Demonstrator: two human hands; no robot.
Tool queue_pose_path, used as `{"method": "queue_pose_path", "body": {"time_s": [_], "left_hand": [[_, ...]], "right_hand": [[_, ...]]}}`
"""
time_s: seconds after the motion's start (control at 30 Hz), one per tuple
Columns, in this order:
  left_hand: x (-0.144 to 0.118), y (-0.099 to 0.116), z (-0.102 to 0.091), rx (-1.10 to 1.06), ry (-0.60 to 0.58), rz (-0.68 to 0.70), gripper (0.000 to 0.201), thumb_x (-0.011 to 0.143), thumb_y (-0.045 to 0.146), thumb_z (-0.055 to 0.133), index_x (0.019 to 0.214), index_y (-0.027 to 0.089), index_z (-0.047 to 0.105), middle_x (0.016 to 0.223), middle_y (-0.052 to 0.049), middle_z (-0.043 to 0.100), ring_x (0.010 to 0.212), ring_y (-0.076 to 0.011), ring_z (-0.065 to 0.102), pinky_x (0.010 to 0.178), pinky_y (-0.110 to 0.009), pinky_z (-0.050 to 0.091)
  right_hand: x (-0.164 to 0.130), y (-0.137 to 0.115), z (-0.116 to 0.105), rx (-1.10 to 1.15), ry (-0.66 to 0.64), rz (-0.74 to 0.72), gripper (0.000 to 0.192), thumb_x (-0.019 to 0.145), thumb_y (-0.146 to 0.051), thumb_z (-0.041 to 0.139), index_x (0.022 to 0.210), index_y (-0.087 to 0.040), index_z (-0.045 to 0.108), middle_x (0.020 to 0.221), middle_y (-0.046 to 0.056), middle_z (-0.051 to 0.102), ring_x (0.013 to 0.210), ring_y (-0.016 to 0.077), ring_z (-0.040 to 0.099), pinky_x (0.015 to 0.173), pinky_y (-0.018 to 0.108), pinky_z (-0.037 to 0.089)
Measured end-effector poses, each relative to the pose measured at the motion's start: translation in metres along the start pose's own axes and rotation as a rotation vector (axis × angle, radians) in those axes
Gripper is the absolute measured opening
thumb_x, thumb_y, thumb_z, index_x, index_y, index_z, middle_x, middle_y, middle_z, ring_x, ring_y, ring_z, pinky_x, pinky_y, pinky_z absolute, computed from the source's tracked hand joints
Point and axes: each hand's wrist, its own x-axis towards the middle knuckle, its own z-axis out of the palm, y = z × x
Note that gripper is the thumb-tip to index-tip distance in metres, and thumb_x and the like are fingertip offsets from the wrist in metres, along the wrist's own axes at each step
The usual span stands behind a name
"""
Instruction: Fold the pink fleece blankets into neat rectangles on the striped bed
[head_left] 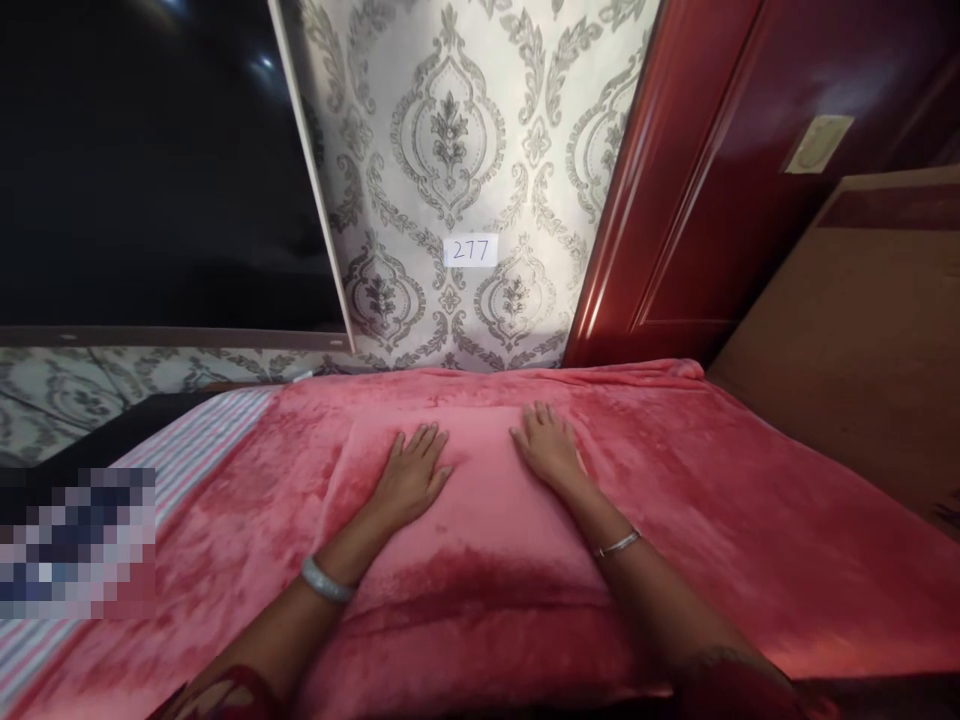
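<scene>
A pink plush blanket (750, 520) covers the surface in front of me. In its middle lies a raised, roughly rectangular pink fabric piece (480, 500), smooth on top; whether it is a cushion or a folded cloth I cannot tell. My left hand (416, 468) rests flat on its left part, fingers spread and palm down. Toward its upper right corner, my right hand (547, 440) also lies flat with fingers apart. Neither hand grips anything. A thick bangle (326, 580) circles the left wrist and a thin bracelet (619, 543) the right.
A striped cloth (202, 450) shows at the left, with a blurred-out patch (75, 545) over it. Behind stand a large dark screen (165, 180) and patterned wallpaper bearing a paper label "277" (471, 250). To the right are a red wooden door (697, 180) and a cardboard box (847, 340).
</scene>
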Motion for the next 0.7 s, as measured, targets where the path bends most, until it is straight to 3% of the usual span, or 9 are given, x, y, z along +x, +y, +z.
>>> {"method": "queue_pose_path", "body": {"time_s": [0.2,0.33,0.43,0.63,0.7], "left_hand": [[0.003,-0.011,-0.029,0.099,0.029,-0.211,0.060,0.099,0.040,0.036,0.152,0.011,0.040,0.160,-0.019,0.034,0.150,-0.0341,0.026,0.119,-0.065,0.016],[-0.002,-0.019,-0.027,0.160,-0.023,-0.306,0.058,0.099,0.041,0.038,0.151,0.017,0.042,0.160,-0.016,0.034,0.149,-0.0363,0.027,0.117,-0.067,0.020],[-0.006,-0.021,-0.018,0.177,-0.029,-0.315,0.057,0.099,0.041,0.036,0.152,0.019,0.041,0.160,-0.015,0.034,0.149,-0.0357,0.028,0.117,-0.066,0.021],[-0.005,-0.024,-0.013,0.184,-0.012,-0.312,0.057,0.099,0.042,0.035,0.152,0.020,0.042,0.160,-0.014,0.035,0.148,-0.0358,0.030,0.117,-0.066,0.021],[-0.005,-0.023,-0.012,0.180,-0.009,-0.315,0.057,0.099,0.042,0.035,0.152,0.020,0.042,0.160,-0.014,0.035,0.148,-0.0358,0.030,0.117,-0.066,0.021]], "right_hand": [[-0.010,-0.062,-0.008,0.016,-0.182,-0.483,0.061,0.102,-0.043,0.041,0.158,-0.022,0.028,0.165,0.012,0.018,0.152,0.0301,0.015,0.120,0.057,0.014],[-0.001,-0.084,0.003,0.052,-0.228,-0.649,0.058,0.104,-0.047,0.037,0.157,-0.026,0.030,0.165,0.006,0.021,0.152,0.0261,0.017,0.121,0.054,0.014],[0.014,-0.067,0.009,0.042,-0.204,-0.516,0.058,0.103,-0.049,0.036,0.156,-0.024,0.035,0.164,0.007,0.025,0.151,0.0272,0.021,0.120,0.053,0.015],[0.037,0.017,0.002,-0.025,-0.168,-0.068,0.055,0.104,-0.044,0.030,0.152,-0.020,0.041,0.158,0.015,0.037,0.145,0.0320,0.033,0.114,0.060,0.025],[0.038,0.032,-0.005,-0.044,-0.166,0.036,0.056,0.103,-0.043,0.030,0.151,-0.016,0.042,0.154,0.019,0.041,0.142,0.0355,0.037,0.111,0.063,0.028]]}}
